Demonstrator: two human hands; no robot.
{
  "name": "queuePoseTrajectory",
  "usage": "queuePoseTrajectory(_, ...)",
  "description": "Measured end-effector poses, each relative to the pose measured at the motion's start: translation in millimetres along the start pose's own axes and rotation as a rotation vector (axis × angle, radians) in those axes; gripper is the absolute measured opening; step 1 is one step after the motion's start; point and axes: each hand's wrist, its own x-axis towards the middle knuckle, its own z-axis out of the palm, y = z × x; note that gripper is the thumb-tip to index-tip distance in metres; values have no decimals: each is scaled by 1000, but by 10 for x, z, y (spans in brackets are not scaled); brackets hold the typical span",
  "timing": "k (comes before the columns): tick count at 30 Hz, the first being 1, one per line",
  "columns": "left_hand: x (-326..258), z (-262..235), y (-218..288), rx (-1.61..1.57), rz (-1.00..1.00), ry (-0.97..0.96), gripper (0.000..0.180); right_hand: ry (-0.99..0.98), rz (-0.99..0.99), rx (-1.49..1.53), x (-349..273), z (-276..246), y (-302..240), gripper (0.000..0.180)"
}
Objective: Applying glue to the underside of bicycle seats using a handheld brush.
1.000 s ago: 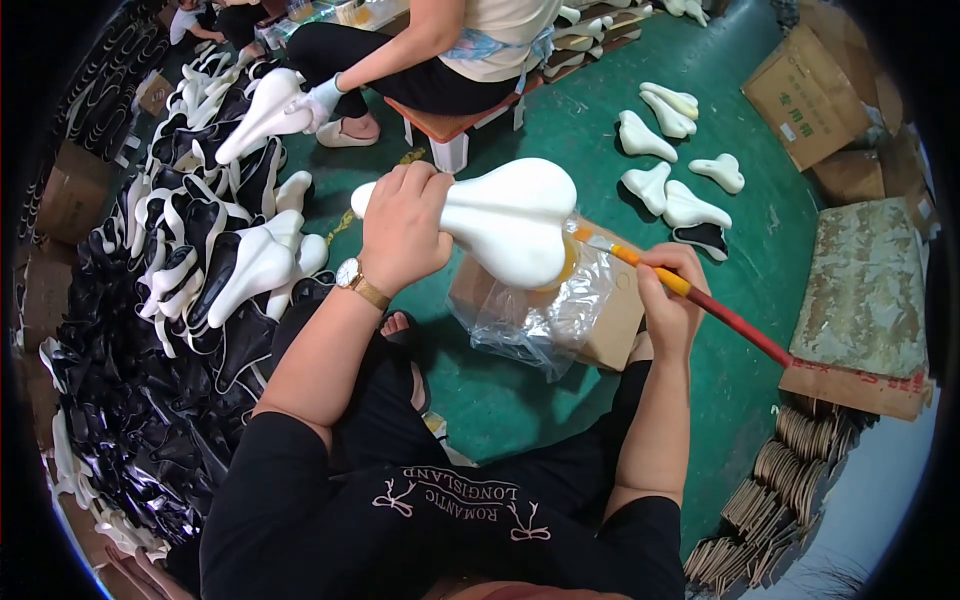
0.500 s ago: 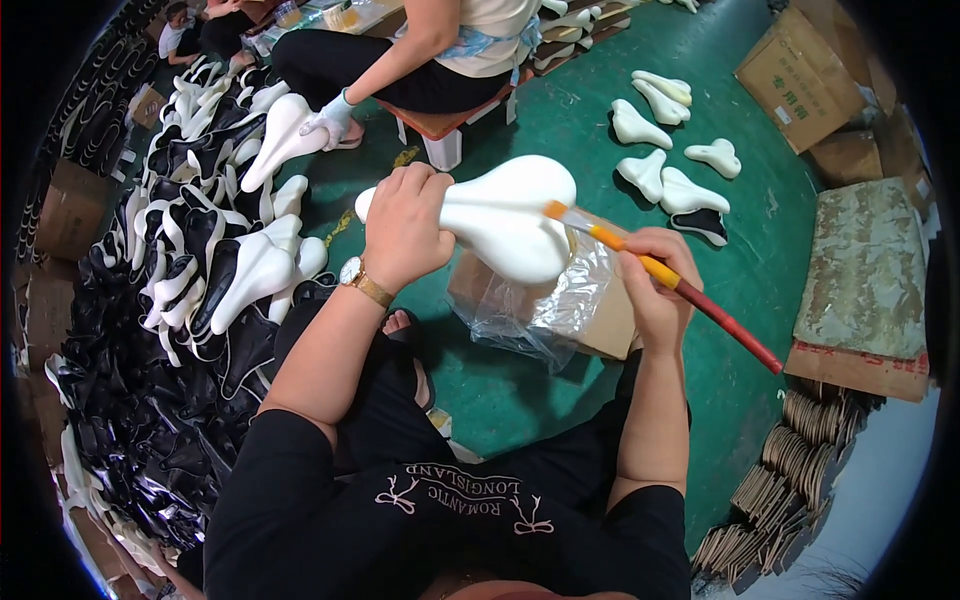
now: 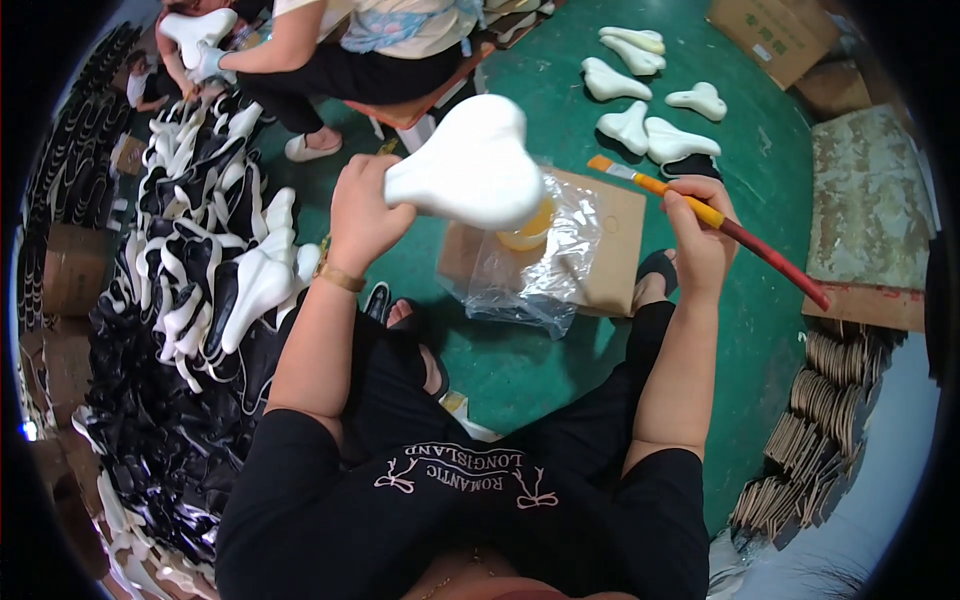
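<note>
My left hand (image 3: 368, 210) grips the narrow nose of a white bicycle saddle (image 3: 465, 165), its wide end pointing away to the right. The saddle is held in the air above a cardboard box (image 3: 618, 235). Between the fingers of my right hand (image 3: 700, 225) is a paintbrush (image 3: 690, 200) with a yellow and red handle, its bristles up and left, apart from the saddle. Clear plastic film (image 3: 545, 290) drapes over the box. Partly hidden under the saddle, a container of yellow liquid (image 3: 528, 232) stands on it.
Several white saddles (image 3: 683, 140) lie on the green floor ahead right. At left is a heap of white saddles (image 3: 255, 290) and black covers (image 3: 150, 430). A co-worker (image 3: 400, 50) sits ahead, holding a white saddle (image 3: 197, 35). Stacked brown pieces (image 3: 800, 430) stand at right.
My left hand has raised and tilted the saddle, uncovering the yellow container. The brush has come away from the saddle to the right. The co-worker's saddle has moved farther up and left.
</note>
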Motion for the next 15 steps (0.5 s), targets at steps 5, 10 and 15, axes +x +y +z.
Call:
queuePoseTrajectory(5,615,384,55,-697,-169,-363,41,407,25,36,75,-523,-142,10)
queuePoseTrajectory(10,1450,338,1150,-669,366,-300,50,522,47,251,88,-726,-22,16)
queuePoseTrajectory(15,1181,95,1019,-453,317,-698,33,442,77,292,76,-643,-47,16)
